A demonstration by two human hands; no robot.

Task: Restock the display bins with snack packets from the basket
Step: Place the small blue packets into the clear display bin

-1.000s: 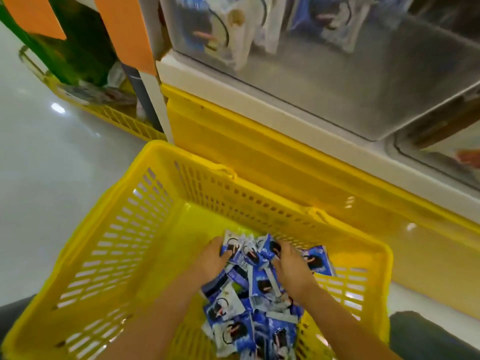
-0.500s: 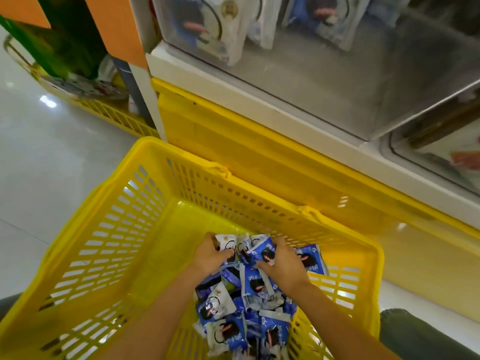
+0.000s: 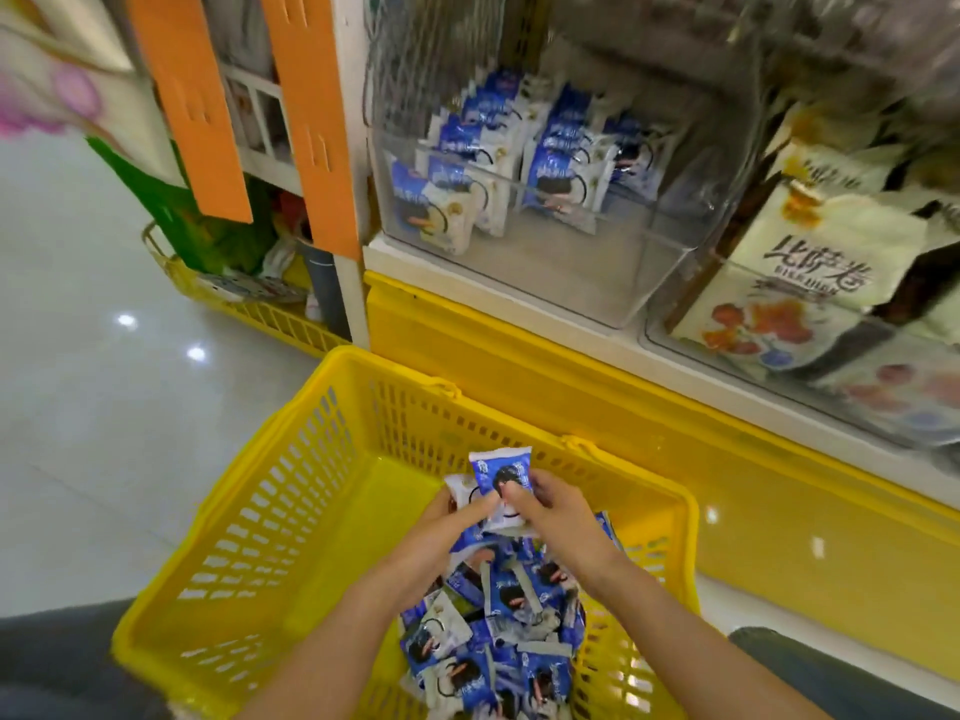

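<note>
Both hands are now lifting off the pile point(image 3: 493, 631): left hand point(image 3: 441, 532) and right hand point(image 3: 561, 517) are together gripping a few packets point(image 3: 501, 475) above the basket point(image 3: 291, 491). The half-stocked bin point(image 3: 519, 283) is coming into view, probably the next destination.

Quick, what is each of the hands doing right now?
Left hand: closed, holding a white packet above the basket.
Right hand: closed, pinching a blue packet.
</note>
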